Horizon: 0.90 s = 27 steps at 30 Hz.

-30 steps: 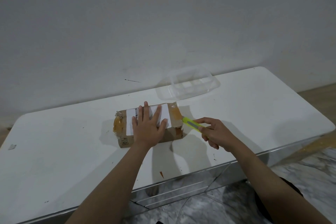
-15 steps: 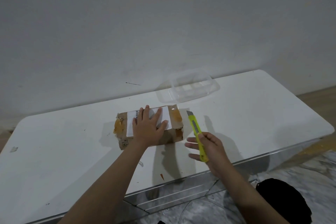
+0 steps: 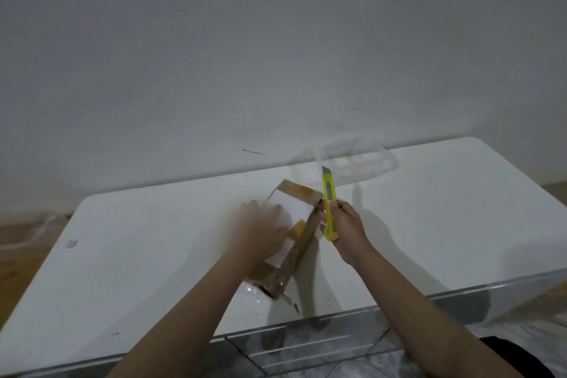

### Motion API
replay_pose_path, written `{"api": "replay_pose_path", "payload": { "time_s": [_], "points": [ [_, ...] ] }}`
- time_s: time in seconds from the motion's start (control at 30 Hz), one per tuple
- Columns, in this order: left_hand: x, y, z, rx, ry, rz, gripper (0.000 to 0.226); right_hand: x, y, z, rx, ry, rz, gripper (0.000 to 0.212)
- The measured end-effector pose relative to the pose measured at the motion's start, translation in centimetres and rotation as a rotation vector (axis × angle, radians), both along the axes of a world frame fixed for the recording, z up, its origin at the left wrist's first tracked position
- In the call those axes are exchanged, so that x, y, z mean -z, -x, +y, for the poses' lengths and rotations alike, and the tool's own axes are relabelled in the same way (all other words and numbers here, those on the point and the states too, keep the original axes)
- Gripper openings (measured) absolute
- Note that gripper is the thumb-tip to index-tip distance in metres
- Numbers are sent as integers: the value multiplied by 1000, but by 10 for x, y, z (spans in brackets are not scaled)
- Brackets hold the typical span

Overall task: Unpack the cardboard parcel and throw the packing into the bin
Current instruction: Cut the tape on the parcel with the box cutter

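Left hand (image 3: 264, 233), blurred, seemingly flat on the parcel (image 3: 291, 233); right hand (image 3: 345, 228) beside it grips the cutter (image 3: 329, 202).

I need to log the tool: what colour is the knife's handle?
Bright yellow-green; the knife in the right hand shows clearly in the head view.

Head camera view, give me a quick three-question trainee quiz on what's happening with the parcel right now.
1. True or false: the yellow utility knife lies flat on the white table.
2. Which of the hands grips the knife? A) left B) right C) neither
3. Fill in: the left hand rests on top of the cardboard ____.

Key:
1. False; the right hand holds it upright, blade up.
2. B
3. parcel
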State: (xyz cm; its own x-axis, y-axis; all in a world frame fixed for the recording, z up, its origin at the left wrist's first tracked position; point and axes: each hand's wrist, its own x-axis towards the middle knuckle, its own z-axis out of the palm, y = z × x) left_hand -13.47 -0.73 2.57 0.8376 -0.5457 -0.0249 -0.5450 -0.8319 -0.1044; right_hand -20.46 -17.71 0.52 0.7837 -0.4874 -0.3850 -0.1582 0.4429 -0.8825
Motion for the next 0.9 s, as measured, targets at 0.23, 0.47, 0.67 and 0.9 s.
{"api": "replay_pose_path", "payload": {
  "time_s": [0.23,0.47,0.67,0.9],
  "points": [
    [15,22,16,30,97,180,79,4,-46,12,-138,-44,-10,16],
    [24,21,19,31,180,202,82,-11,-21,2,-220,310,39,16],
    [36,18,20,56,224,169,82,-6,26,-15,-202,486,103,12],
    [40,18,23,61,265,175,80,-3,37,-8,-226,566,96,16]
  ]
}}
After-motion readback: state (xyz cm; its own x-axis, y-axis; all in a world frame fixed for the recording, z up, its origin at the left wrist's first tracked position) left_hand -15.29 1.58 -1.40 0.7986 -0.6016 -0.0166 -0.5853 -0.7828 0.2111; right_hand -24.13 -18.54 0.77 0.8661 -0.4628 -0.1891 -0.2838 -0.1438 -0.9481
